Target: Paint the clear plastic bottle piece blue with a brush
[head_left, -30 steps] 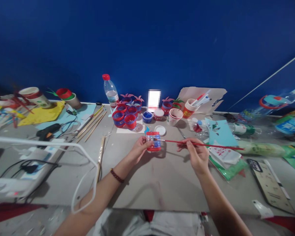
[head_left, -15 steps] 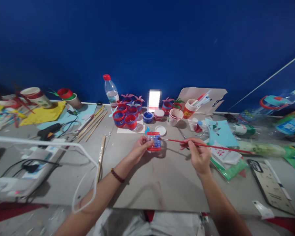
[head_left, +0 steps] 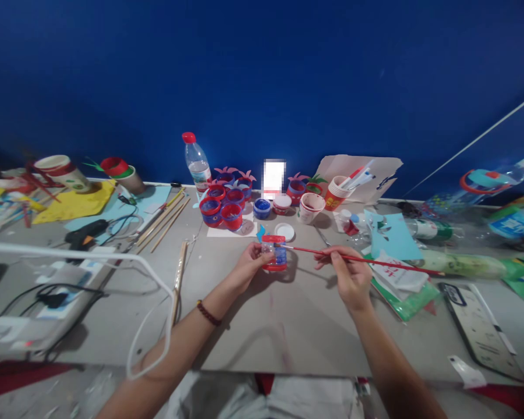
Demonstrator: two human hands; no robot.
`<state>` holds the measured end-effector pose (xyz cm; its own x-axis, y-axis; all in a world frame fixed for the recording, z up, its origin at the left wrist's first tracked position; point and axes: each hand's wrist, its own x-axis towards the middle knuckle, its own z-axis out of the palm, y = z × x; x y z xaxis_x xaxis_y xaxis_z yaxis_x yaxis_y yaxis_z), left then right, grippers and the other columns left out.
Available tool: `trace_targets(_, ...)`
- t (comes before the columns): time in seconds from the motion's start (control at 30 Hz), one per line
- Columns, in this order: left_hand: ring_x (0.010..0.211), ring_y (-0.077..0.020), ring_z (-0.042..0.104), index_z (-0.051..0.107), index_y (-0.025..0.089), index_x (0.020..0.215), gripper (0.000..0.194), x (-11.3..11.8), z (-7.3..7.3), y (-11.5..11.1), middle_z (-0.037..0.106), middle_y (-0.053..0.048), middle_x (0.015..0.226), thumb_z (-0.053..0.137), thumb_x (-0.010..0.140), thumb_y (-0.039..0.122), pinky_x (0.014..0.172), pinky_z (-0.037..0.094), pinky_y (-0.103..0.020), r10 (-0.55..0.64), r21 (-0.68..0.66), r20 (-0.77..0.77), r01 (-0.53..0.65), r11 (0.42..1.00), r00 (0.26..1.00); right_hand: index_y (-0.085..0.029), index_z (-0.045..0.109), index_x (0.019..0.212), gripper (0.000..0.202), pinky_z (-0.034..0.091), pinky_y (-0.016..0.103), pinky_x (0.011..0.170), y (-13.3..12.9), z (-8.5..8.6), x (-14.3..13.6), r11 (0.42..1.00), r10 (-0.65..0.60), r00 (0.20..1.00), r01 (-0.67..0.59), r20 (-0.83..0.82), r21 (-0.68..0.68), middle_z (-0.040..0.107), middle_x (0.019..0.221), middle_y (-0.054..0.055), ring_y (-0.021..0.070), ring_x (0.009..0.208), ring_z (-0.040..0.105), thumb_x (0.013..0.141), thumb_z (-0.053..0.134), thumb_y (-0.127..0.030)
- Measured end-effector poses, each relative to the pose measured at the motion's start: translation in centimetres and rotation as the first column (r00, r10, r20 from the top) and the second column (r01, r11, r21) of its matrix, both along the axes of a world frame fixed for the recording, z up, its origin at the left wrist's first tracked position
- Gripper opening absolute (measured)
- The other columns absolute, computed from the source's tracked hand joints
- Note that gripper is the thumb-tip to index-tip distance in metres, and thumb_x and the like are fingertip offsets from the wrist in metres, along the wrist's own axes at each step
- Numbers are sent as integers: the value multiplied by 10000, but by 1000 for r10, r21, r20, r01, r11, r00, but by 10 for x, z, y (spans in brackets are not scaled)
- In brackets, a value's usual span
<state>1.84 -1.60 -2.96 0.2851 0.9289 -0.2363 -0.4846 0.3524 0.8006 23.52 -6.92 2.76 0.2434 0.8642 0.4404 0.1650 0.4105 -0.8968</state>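
Note:
Above the middle of the table, my left hand is closed on a small clear plastic cup with red bands at both ends and patches of blue paint between them. My right hand pinches a long red paintbrush, its tip touching the cup's side near the upper red band. Behind the cup stand an open jar of blue paint and a jar with red on it. A round white lid lies just beyond the cup.
Several red and blue painted cups stand left of the jars, near a water bottle. At the left are a glue gun, a power strip and a white cable. A phone lies at right.
The brush tip has shifted slightly left and upward across the cup's side. The cup has turned a little in my left hand, and my right hand has moved slightly left.

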Motion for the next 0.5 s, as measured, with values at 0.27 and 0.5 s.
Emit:
trace_targets(0.27, 820, -188, 686, 602, 158, 849, 528, 0, 2, -2, 725, -57, 889, 961, 543, 396, 797, 554, -364, 6, 1, -51, -6, 1000, 999, -197, 683, 828, 247, 619, 308, 487, 0, 2, 0, 999, -30, 999, 29, 19, 23, 740, 705, 39, 168, 522, 688, 923, 629, -418)
trace_targets(0.5, 812, -199, 700, 604, 149, 848, 472, -1, 3, -1, 730, -66, 885, 950, 585, 334, 795, 554, -362, -4, -7, 16, 4, 1000, 1000, -190, 683, 837, 261, 617, 313, 495, 3, -2, 9, 995, -100, 994, 99, 35, 17, 741, 703, 41, 171, 528, 689, 917, 635, -434)
